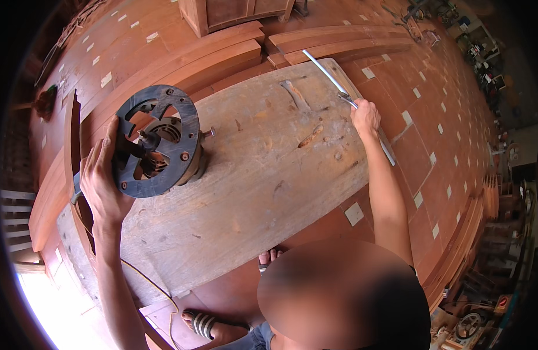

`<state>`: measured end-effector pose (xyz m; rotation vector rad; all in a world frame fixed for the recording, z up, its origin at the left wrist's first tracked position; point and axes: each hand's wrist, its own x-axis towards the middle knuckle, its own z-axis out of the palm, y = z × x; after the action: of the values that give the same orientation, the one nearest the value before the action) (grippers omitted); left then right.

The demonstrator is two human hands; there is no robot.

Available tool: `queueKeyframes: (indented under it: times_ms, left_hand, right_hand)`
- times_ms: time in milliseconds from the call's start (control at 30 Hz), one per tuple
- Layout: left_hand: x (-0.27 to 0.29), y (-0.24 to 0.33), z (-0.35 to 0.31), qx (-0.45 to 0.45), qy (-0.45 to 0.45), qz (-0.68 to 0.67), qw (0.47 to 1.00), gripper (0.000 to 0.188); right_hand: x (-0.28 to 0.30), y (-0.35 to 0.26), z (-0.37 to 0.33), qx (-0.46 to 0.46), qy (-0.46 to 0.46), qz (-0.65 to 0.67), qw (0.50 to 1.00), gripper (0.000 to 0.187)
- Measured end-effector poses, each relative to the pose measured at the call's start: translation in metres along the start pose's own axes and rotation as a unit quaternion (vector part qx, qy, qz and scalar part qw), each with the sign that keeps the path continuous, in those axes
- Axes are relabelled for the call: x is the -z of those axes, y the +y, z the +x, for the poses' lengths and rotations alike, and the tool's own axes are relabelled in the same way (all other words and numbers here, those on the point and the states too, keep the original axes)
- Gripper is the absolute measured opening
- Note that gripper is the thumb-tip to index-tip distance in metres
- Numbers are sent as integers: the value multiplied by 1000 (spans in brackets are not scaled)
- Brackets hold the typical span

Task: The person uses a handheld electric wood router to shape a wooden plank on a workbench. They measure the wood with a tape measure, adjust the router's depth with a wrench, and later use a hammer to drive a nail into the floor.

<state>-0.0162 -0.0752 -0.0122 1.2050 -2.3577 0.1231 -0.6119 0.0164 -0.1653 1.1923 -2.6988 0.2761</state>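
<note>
My left hand point(102, 184) grips the near left side of a wood router point(190, 131). The router rests on its side, its round dark base plate tilted up towards me. The collet shows through the base opening, and a small bolt sticks out at the right. At the far right end of the board, my right hand point(366, 118) is closed around a silvery metal tool point(347, 98), which looks like a wrench. A long pale metal bar point(322, 67) lies along that end, partly hidden by this hand. Beneath both is a worn wooden board point(251, 175).
Long reddish timber beams point(216, 61) lie on the tiled floor beyond the board, and more planks point(458, 248) lie at the right. A wooden cabinet point(234, 13) stands at the far side. A yellowish cord point(149, 279) hangs near my sandalled foot point(202, 324).
</note>
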Motion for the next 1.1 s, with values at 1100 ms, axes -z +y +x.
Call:
queueKeyframes:
  times_ms: [1100]
  left_hand:
    - [24,-1,3,-6,-104,-8,995,122]
  right_hand:
    - [25,-98,-88,12,-82,441,894,48]
